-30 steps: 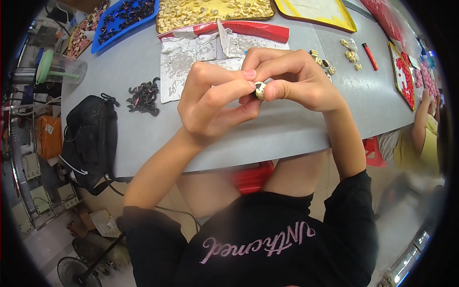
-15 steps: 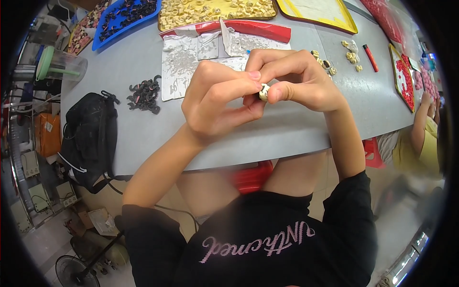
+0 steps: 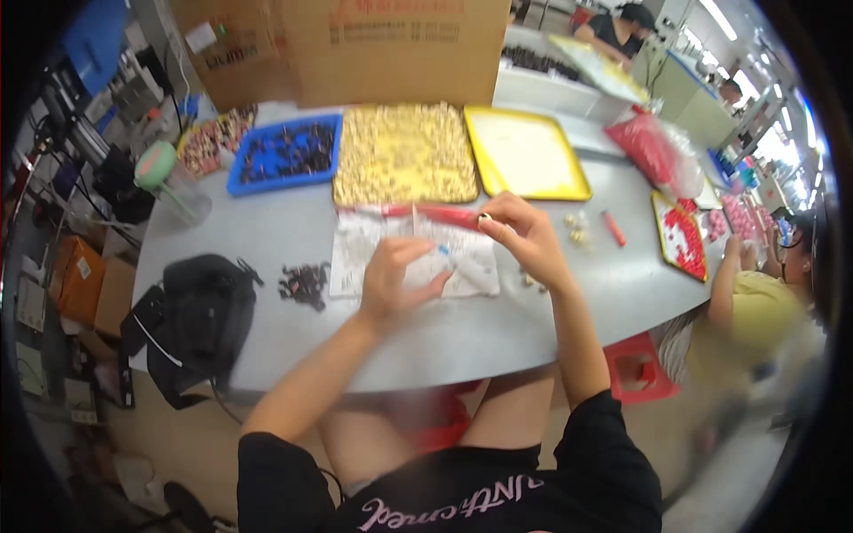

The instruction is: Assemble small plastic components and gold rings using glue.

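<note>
Across the middle of the view runs a grey counter (image 3: 267, 240), its near edge curving toward the person. At its far side stands a big cardboard box (image 3: 400, 44). In front of the box lies a tray of gold-coloured pieces (image 3: 404, 155), with a bare yellow tray (image 3: 529, 155) to its right and a blue tray of dark parts (image 3: 284, 153) to its left. A black bag (image 3: 191, 320) hangs over the near left edge of the counter. At far right a second person in a yellow top (image 3: 755, 311) sits by a small tray of red pieces (image 3: 682, 238).

In the centre lie white paper sheets (image 3: 360, 262) with a red strip (image 3: 444, 215) along their far edge. A small heap of dark parts (image 3: 304, 284) lies just left of the sheets.

The left hand (image 3: 400, 280) rests over the sheets, fingers loosely curled and blurred; whether it grips anything cannot be told. The right hand (image 3: 524, 235) is raised at the far right corner of the sheets, thumb and forefinger pinching a small gold ring-like piece (image 3: 485, 218), just beside the red strip. A few loose gold pieces (image 3: 577, 229) and a short red stick (image 3: 615, 228) lie to the right of that hand.
</note>
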Demonstrator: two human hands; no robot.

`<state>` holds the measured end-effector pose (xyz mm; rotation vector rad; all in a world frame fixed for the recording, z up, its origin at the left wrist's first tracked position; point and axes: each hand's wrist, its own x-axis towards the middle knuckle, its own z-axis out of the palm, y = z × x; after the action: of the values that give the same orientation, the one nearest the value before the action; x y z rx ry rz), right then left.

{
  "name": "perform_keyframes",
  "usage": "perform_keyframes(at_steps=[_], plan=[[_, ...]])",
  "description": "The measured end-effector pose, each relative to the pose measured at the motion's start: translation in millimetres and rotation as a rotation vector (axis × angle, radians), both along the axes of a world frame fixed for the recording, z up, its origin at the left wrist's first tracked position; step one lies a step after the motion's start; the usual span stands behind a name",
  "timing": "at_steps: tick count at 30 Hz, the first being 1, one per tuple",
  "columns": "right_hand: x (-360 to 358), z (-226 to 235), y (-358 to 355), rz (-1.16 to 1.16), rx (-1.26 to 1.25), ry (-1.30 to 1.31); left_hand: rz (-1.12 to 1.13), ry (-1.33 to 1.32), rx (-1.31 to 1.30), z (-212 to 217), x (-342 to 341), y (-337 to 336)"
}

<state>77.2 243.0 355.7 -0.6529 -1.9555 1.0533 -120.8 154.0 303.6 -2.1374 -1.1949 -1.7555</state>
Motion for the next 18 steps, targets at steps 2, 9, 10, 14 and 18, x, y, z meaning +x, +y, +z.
perform_keyframes(at_steps=[2,9,10,14,18], plan=[[13,18,-3,-0.142,0.111,-0.139,-0.004,-0.027,-0.002,-2,4,-3],[62,-13,-20,-0.394,0.529,-0.557,-0.039,-0.063,-0.023,-2,9,-15],[67,-20,-22,-0.415,0.559,-0.598,-0.039,-0.068,-0.014,0,10,-16],[64,-37,-27,-0.439,0.562,-0.626,0.015,-0.029,0.041,7,-4,-12],[42,-30,-40,-0.402,0.564,-0.546,0.155,-0.140,-0.139,43,-35,-14]])
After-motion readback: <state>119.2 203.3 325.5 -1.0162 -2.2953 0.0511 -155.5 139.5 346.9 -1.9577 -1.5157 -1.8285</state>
